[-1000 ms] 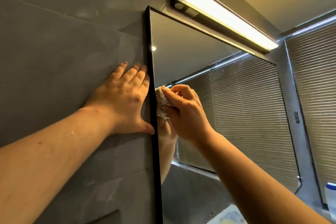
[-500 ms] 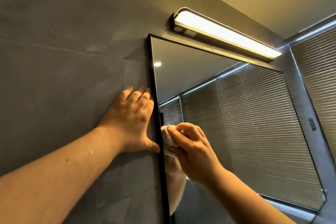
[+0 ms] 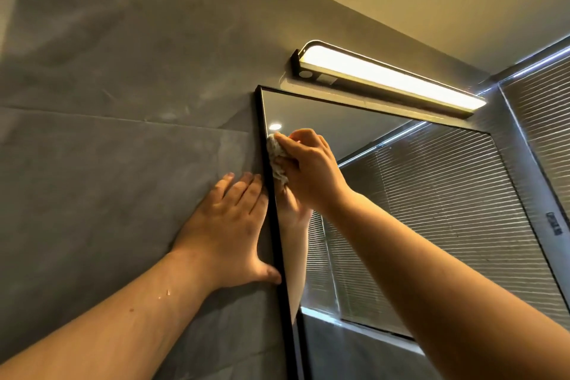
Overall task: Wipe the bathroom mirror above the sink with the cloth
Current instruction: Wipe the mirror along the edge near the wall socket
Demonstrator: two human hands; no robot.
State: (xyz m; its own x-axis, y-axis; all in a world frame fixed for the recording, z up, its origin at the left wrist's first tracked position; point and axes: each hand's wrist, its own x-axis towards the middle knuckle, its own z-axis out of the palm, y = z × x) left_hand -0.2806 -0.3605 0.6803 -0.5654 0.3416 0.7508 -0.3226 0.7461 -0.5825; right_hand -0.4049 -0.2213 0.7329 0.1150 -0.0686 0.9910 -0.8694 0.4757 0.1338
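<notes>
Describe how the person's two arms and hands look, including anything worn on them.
Both forearms are bare, with no sleeves in view. The left hand and right hand wear no gloves, rings or watch. A few water droplets sit on the left forearm.

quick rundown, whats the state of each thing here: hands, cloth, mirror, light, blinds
left hand: flat on the grey wall, beside the mirror frame
right hand: grips the cloth
cloth: bunched, pressed on the glass by the left edge
mirror: on the wall, black frame
light bar: on
blinds: closed
</notes>
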